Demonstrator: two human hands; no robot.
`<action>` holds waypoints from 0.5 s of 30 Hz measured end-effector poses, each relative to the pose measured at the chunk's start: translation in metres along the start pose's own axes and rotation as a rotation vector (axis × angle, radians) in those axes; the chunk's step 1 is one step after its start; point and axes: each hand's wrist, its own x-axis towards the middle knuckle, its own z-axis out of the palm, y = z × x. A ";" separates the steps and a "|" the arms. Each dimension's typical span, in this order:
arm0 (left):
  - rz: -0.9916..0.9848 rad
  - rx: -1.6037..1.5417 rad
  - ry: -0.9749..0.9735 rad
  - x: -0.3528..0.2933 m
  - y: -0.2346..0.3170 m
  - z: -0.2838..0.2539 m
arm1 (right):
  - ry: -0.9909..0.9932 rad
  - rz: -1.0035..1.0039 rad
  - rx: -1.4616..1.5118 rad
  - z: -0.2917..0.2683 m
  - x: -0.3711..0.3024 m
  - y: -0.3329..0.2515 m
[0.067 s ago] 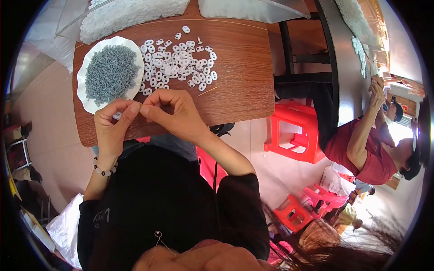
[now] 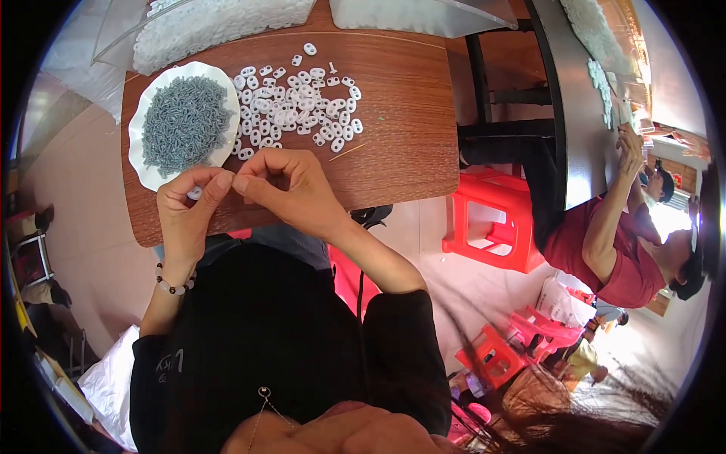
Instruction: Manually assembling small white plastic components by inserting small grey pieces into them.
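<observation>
My left hand [image 2: 187,200] is closed at the near left edge of the wooden table, thumb and forefinger pinched together. A small white oval piece [image 2: 195,193] shows between its curled fingers. Fingertip to fingertip with it, my right hand [image 2: 287,188] pinches too; whatever lies between the tips is hidden. Just beyond the left hand stands a scalloped white plate [image 2: 137,155] heaped with small grey screw-like pieces [image 2: 187,121]. To its right spreads a loose pile of white oval pieces with two holes each [image 2: 302,106]. One small white screw-like piece [image 2: 332,68] lies apart behind them.
A thin yellowish stick [image 2: 346,152] lies on the wooden table [image 2: 408,129]. Clear bins of white pieces [image 2: 219,34] line the far edge. A red stool [image 2: 495,227] stands to the right, where a person in a dark red shirt [image 2: 605,246] works at a black table [image 2: 578,151].
</observation>
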 end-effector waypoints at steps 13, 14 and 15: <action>0.089 0.017 0.017 -0.002 0.004 0.008 | 0.008 -0.029 -0.041 -0.008 -0.011 -0.009; 0.069 -0.003 0.053 0.000 0.005 0.010 | 0.015 -0.032 -0.041 -0.012 -0.013 -0.011; 0.050 -0.023 0.088 0.001 0.005 0.011 | 0.056 -0.091 -0.058 -0.017 -0.017 -0.013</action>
